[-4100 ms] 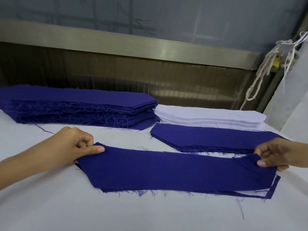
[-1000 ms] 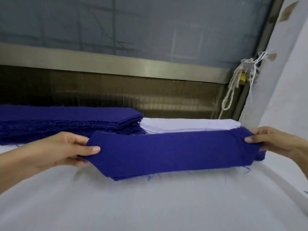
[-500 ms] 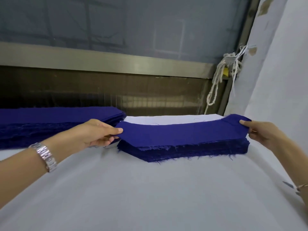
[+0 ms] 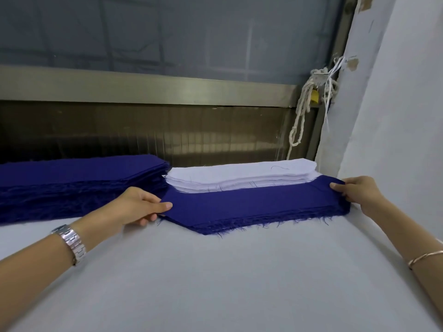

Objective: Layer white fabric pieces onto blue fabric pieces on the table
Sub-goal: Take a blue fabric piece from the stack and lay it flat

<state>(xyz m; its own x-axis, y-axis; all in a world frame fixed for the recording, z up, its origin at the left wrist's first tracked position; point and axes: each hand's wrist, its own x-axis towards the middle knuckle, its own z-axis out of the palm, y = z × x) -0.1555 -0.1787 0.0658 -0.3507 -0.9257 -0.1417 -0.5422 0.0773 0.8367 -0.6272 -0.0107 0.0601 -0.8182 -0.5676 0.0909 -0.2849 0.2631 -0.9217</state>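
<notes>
On table (image 4: pixel 215 271), left hand (image 4: pixel 136 207), right hand (image 4: pixel 357 190) seemingly pinch blue stack (image 4: pixel 251 204).

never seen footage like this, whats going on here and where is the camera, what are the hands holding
There is no machine here, just a person working with bare hands. The one picture comes from a camera worn on the head, looking down over a pale table. The left hand and right hand each pinch one end of a small blue stack lying on the table. Right behind it sits a white stack, and a taller blue pile lies to the left.
</notes>
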